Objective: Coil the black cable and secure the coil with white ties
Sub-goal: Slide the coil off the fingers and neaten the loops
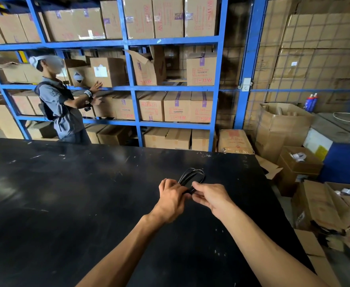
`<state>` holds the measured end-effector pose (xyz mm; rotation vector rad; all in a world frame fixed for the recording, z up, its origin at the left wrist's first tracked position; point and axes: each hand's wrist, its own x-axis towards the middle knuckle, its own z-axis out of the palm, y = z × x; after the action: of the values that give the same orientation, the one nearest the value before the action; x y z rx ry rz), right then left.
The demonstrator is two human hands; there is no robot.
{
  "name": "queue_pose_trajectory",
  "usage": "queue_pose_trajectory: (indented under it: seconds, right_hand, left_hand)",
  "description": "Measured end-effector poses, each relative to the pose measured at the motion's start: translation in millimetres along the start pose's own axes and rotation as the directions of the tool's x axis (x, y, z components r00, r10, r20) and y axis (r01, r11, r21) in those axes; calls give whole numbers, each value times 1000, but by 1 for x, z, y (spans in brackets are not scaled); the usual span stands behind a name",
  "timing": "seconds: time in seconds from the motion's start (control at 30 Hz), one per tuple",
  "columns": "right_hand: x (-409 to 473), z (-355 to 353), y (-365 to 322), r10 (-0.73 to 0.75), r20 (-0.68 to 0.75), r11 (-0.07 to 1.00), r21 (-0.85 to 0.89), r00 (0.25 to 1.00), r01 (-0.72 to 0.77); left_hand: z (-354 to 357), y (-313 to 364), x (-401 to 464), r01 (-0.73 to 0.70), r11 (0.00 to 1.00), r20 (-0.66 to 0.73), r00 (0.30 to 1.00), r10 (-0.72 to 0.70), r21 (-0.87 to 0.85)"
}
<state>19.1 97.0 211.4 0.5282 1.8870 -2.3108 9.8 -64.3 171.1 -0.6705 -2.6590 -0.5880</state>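
A black cable (191, 176), wound into a long narrow coil of several loops, is held just above the black table (70, 195). My left hand (171, 198) grips the near end of the coil. My right hand (210, 198) pinches the same spot from the right with thumb and fingers. The far loops stick out beyond both hands. I see no white tie; whatever lies between my fingers is hidden.
Open cardboard boxes (319, 204) crowd the floor past the table's right edge. Beyond the far edge stands a blue rack (132, 88) full of cartons, where another person (60, 104) handles a box. A blue machine (339, 156) is at the far right.
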Motion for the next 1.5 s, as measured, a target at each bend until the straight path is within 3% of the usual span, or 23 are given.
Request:
queue_pose_trajectory:
  seconds: [0.13,0.17,0.2,0.23,0.3,0.37,0.43,0.47,0.5,0.57,0.63,0.73,0.83,0.97,1.07,1.13,1.27,1.5]
  right_hand:
    - [1,-11,4,-44,34,955,-292,998,52]
    - [2,-15,4,-86,36,897,-433,996,93]
    - [4,-19,4,-197,26,761,-626,980,170]
    - [6,-24,3,-365,49,540,-802,930,254]
    - [7,-34,0,-608,293,169,-860,738,481]
    - [10,-44,0,-531,599,-14,-714,600,700]
    - [13,-44,6,-412,744,-136,-621,526,772]
    - [13,-43,10,-413,748,-112,-608,520,786]
    - [13,-41,14,-449,713,-22,-612,539,791]
    - [10,-35,17,-519,604,183,-613,605,769]
    - [9,-32,17,-512,526,300,-632,679,715]
    - [5,-27,18,-447,451,385,-682,772,621]
    - [5,-22,22,-481,379,390,-715,791,580]
    - [10,-21,24,-507,271,419,-752,818,509]
    - [12,-21,26,-489,209,472,-753,847,458]
    - [11,-23,29,-451,199,511,-741,870,435]
    - [12,-39,41,-335,147,679,-647,931,346]
    - [12,-66,57,-383,26,683,-666,923,302]
  left_hand:
    - [-11,-1,0,170,956,167,977,-131,-241]
    - [-16,-4,0,210,935,219,964,-150,-287]
    - [-21,-8,-1,248,913,262,951,-165,-323]
    - [-26,-11,-1,285,888,300,937,-179,-360]
    - [-37,-14,-2,334,842,374,911,-173,-424]
    - [-45,-15,-1,337,806,449,888,-100,-487]
    - [-50,-13,1,327,775,484,874,-31,-541]
    - [-51,-12,3,329,763,485,874,-23,-556]
    - [-51,-11,5,338,752,482,876,-32,-566]
    - [-51,-7,9,376,708,474,878,-67,-598]
    - [-50,-4,11,423,641,481,872,-95,-640]
    - [-48,-4,12,495,556,528,841,-115,-667]
    - [-42,-3,12,548,476,554,820,-144,-688]
    - [-27,3,13,399,747,348,907,-236,-532]
    - [-15,12,12,354,780,219,935,-280,-515]
    - [-7,15,13,412,718,214,910,-356,-561]
    - [5,17,17,535,480,359,837,-413,-695]
    - [28,28,16,593,296,498,798,-338,-749]
